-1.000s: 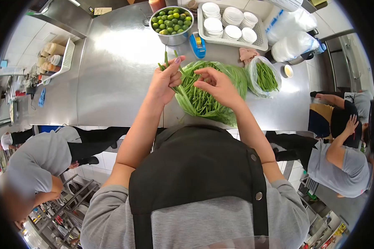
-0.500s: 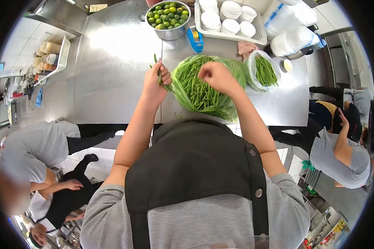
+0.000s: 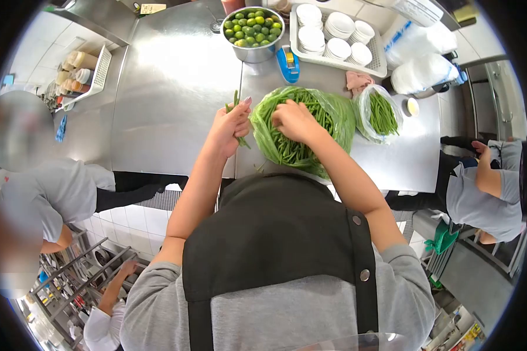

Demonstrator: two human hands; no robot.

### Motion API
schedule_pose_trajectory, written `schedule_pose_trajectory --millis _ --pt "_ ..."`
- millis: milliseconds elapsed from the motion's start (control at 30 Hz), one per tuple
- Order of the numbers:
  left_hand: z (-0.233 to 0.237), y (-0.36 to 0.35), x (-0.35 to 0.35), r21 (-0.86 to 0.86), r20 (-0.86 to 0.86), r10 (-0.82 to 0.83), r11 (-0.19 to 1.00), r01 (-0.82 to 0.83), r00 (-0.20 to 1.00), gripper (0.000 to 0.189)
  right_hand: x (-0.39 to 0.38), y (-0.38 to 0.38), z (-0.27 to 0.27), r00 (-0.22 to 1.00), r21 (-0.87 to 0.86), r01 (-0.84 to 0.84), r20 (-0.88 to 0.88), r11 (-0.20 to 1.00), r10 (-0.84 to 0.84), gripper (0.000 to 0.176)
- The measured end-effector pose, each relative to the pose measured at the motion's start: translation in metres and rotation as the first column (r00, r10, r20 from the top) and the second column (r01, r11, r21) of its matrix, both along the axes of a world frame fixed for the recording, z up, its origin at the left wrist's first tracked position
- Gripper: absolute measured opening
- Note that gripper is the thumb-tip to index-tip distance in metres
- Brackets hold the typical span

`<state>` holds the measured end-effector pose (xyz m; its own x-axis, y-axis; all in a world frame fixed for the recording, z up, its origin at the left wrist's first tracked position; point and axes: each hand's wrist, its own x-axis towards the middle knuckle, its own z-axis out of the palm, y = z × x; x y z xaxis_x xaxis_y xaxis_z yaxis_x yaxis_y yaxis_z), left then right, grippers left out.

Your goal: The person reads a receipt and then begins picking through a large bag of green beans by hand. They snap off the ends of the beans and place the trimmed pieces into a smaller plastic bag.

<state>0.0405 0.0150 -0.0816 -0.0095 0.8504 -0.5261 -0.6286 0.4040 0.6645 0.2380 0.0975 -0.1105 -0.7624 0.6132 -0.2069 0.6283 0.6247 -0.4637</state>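
My left hand [image 3: 233, 127] is closed around a few green beans [image 3: 236, 98], whose ends stick out above and below the fist. Just right of it, a large green-tinted plastic bag [image 3: 344, 120] lies open on the steel table, full of loose green beans [image 3: 321, 111]. My right hand [image 3: 295, 121] reaches into this bag, its curled fingers pinching at beans on top of the pile; the fingertips are partly hidden. Beside the large bag is a smaller clear bag [image 3: 364, 120] with straight green beans [image 3: 382, 114] lined up in it.
Behind the beans stand a metal pot of limes [image 3: 252, 54], a blue tape dispenser [image 3: 288, 64] and a white basket [image 3: 379, 64] with stacked white dishes. A pink cloth [image 3: 358, 82] and a small cup [image 3: 413, 107] are at the right. Other people stand on both sides.
My right hand has come down from above the pile onto the beans in the large bag. The left hand still holds its beans. The camera view has shifted slightly.
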Motion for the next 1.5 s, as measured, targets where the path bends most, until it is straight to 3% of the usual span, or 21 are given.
schedule_pose_trajectory --millis 33,167,233,300,333,367,400,467,567,600,700,867,933,1033,1133,1233,1333,1433,1500 --pt "0.002 -0.002 -0.002 -0.008 -0.038 0.021 1.000 -0.021 0.999 0.017 0.008 0.001 0.003 1.000 0.017 0.002 -0.006 1.000 -0.002 0.011" --pt "0.000 -0.009 -0.009 -0.044 -0.140 0.037 0.998 -0.043 0.990 0.013 0.047 0.013 0.011 0.921 -0.143 0.044 -0.378 0.989 -0.095 0.015" --pt "0.003 -0.014 -0.004 -0.025 -0.222 -0.053 0.998 0.049 0.974 0.014 0.057 0.014 0.027 0.841 -0.254 0.056 -0.509 0.966 -0.183 0.019" --pt "0.018 -0.010 0.011 -0.058 -0.345 -0.170 0.985 0.160 0.923 0.016 0.062 0.011 0.050 0.866 -0.354 0.142 -0.407 0.924 -0.289 0.018" --pt "0.032 -0.008 0.022 -0.075 -0.446 -0.191 0.982 0.176 0.875 0.020 0.059 0.006 0.050 0.798 -0.486 0.167 -0.444 0.858 -0.408 0.013" --pt "0.027 -0.004 0.029 0.030 -0.501 -0.147 0.982 0.187 0.853 0.022 0.055 0.001 0.049 0.722 -0.614 0.167 -0.456 0.771 -0.520 0.010" --pt "0.034 -0.001 0.033 0.024 -0.510 -0.182 0.974 0.226 0.841 0.024 0.051 -0.001 0.051 0.710 -0.646 0.145 -0.460 0.749 -0.534 0.009" --pt "0.015 0.008 0.047 0.207 -0.463 -0.077 0.959 0.192 0.883 0.024 0.045 -0.008 0.052 0.691 -0.715 0.107 -0.446 0.691 -0.569 0.008" --pt "0.021 0.014 0.055 0.325 -0.342 -0.012 0.937 0.130 0.940 0.021 0.033 -0.021 0.055 0.591 -0.762 0.125 -0.458 0.636 -0.665 0.006" --pt "0.019 0.017 0.058 0.361 -0.282 0.049 0.931 0.059 0.958 0.017 0.030 -0.021 0.057 0.573 -0.770 0.120 -0.462 0.627 -0.677 0.006" --pt "0.013 0.020 0.054 0.308 -0.385 0.009 0.944 0.119 0.923 0.016 0.022 -0.026 0.065 0.408 -0.719 0.146 -0.582 0.679 -0.704 0.006" --pt "0.011 0.015 0.053 0.333 -0.648 0.012 0.904 0.269 0.762 0.018 0.034 -0.022 0.067 0.513 -0.478 0.231 -0.681 0.848 -0.523 0.009" --pt "0.020 0.013 0.052 0.281 -0.770 0.003 0.900 0.335 0.638 0.019 0.033 -0.019 0.062 0.538 -0.422 0.229 -0.696 0.877 -0.476 0.012" --pt "0.019 0.012 0.054 0.276 -0.783 0.022 0.908 0.315 0.621 0.020 0.032 -0.019 0.066 0.564 -0.414 0.277 -0.661 0.867 -0.495 0.007" --pt "0.028 0.012 0.056 0.326 -0.724 0.065 0.910 0.257 0.687 0.020 0.028 -0.022 0.074 0.549 -0.377 0.324 -0.672 0.868 -0.497 0.006" --pt "0.052 0.009 0.057 0.309 -0.803 0.083 0.905 0.293 0.590 0.019 0.031 -0.023 0.072 0.452 -0.643 0.222 -0.599 0.733 -0.661 0.006" --pt "0.045 0.012 0.057 0.373 -0.757 0.102 0.879 0.298 0.646 0.017 0.038 -0.019 0.073 0.267 -0.923 -0.161 -0.382 0.349 -0.885 0.004" --pt "0.039 0.017 0.054 0.400 -0.627 0.108 0.895 0.199 0.772 0.013 0.047 -0.017 0.078 0.211 -0.909 -0.353 -0.307 0.221 -0.928 0.005" --pt "0.035 0.021 0.050 0.408 -0.558 0.174 0.909 0.085 0.811 0.009 0.055 -0.014 0.067 0.308 -0.928 -0.187 -0.367 0.323 -0.878 0.005"
